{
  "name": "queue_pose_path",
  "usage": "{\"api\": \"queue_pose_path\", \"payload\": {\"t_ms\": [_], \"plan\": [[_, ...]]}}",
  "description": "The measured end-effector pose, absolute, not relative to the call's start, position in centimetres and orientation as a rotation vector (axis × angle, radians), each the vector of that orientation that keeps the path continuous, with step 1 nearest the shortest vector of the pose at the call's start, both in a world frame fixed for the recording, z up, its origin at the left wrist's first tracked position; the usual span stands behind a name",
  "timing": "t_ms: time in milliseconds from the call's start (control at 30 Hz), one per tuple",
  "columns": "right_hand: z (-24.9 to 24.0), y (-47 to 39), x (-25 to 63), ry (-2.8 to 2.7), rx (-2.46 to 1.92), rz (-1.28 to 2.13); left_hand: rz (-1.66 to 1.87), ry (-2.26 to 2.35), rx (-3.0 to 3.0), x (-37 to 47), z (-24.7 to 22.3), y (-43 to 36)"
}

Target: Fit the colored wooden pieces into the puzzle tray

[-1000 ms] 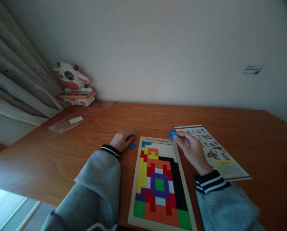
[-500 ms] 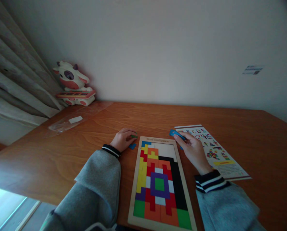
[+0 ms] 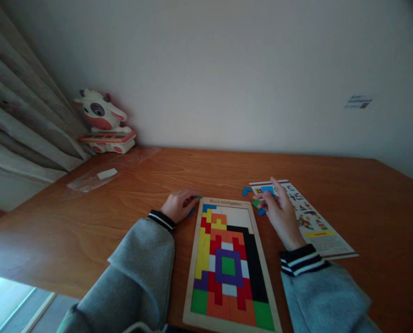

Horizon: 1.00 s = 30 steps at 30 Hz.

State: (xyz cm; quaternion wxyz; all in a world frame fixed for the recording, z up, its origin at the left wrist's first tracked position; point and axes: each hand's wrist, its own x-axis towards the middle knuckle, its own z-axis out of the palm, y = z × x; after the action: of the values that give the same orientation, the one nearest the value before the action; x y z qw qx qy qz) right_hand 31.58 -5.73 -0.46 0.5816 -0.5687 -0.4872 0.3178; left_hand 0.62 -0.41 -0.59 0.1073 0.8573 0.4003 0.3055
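A wooden puzzle board (image 3: 188, 296) lies in front of me, filled with coloured block pieces except for a bare pale area at its upper right. My left hand (image 3: 179, 206) is by its upper left corner, fingers pinched on a green puzzle piece (image 3: 200, 197) that is mostly hidden. Under those fingers a blue piece (image 3: 191, 212) peeks out. Beyond the upper right corner, my right hand (image 3: 280, 212) has its fingers apart. Around its fingertips are a green piece (image 3: 256, 203), a blue piece (image 3: 261, 212) and another blue piece (image 3: 268, 189), partly covered.
An L-shaped blue piece (image 3: 247, 191) lies on the wooden table (image 3: 192, 166). To the right is a printed pattern sheet (image 3: 326, 240), partly under my right hand. At the back left are a clear plastic bag (image 3: 88, 183) and a cow toy keyboard (image 3: 105, 125).
My right hand has let go of the blue piece, and its fingers have spread, uncovering the pieces near it. My left hand has shifted slightly right, toward the board's corner, with the green piece.
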Motion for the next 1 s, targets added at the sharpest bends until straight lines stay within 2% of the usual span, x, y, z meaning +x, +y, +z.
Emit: {"api": "queue_pose_path", "payload": {"t_ms": [467,667,833,1000], "plan": [[-0.9,-5.3,33.0,-1.16,-1.378,0.541,0.992,1.107,2.497,0.7,-0.8,-0.8],[-1.0,-5.4,33.2,-1.427,-1.632,0.364,0.912,1.05,2.577,0.7,-0.6,-0.9],[-1.6,-5.1,33.7,-1.617,-1.816,0.23,0.953,1.188,2.549,0.6,-0.5,-0.7],[-2.7,-4.8,34.1,-1.77,-1.81,0.084,0.919,1.327,2.54,0.4,-0.7,-0.2]]}}
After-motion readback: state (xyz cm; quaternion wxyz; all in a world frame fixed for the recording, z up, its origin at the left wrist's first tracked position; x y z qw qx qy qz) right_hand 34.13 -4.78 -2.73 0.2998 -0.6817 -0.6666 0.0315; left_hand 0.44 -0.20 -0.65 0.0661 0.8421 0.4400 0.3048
